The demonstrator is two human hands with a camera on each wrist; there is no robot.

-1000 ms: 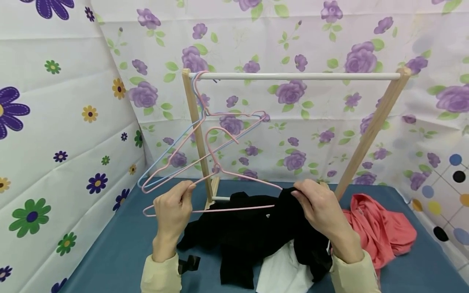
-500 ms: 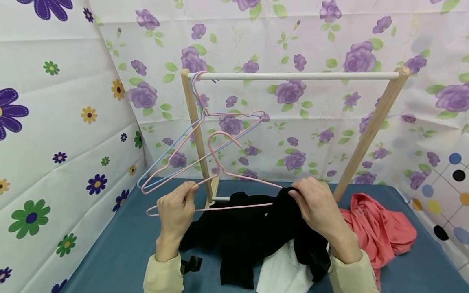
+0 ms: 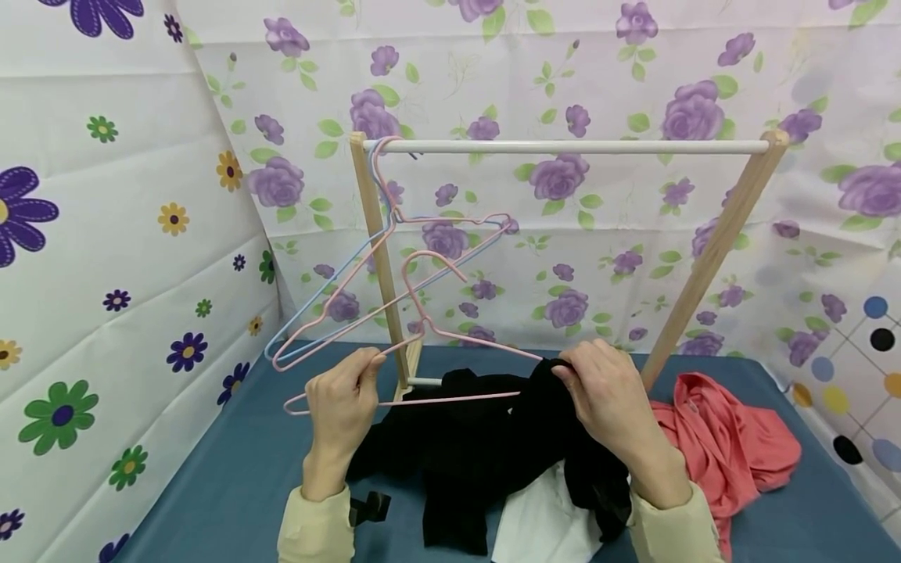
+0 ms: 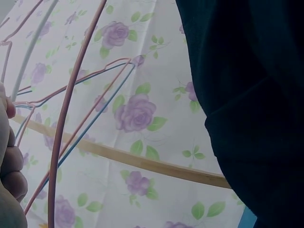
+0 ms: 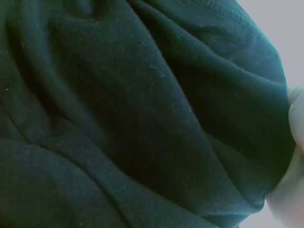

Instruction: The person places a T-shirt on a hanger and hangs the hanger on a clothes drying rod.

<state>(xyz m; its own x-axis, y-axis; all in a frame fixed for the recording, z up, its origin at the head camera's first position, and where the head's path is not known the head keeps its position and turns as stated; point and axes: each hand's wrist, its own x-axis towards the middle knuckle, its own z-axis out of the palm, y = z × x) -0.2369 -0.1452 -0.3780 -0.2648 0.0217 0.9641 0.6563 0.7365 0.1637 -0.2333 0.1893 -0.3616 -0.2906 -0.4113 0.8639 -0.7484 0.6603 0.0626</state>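
My left hand point(image 3: 343, 403) grips the left shoulder of a pink clothes hanger point(image 3: 486, 344), whose hook points up and to the right. The hanger's right end is tucked inside a black garment point(image 3: 464, 461). At that spot my right hand point(image 3: 611, 399) pinches the cloth, with the hanger end hidden under it. Most of the garment droops down onto the blue surface. In the left wrist view the hanger's bar point(image 4: 71, 90) crosses in front of the curled fingers point(image 4: 13, 161). Dark folds of the garment point(image 5: 156, 128) fill the right wrist view, thumb at the right edge.
A rack with a white rail point(image 3: 563, 147) and wooden legs stands behind. From its left end hang a pink hanger point(image 3: 317, 320) and a blue hanger point(image 3: 281, 332). White cloth point(image 3: 545, 524) lies under the black garment, and a coral garment point(image 3: 732, 446) is heaped to the right.
The left hand and the hanger have shifted slightly to the right, and the hook sits a little lower. The right hand keeps its pinch on the black garment, almost still.
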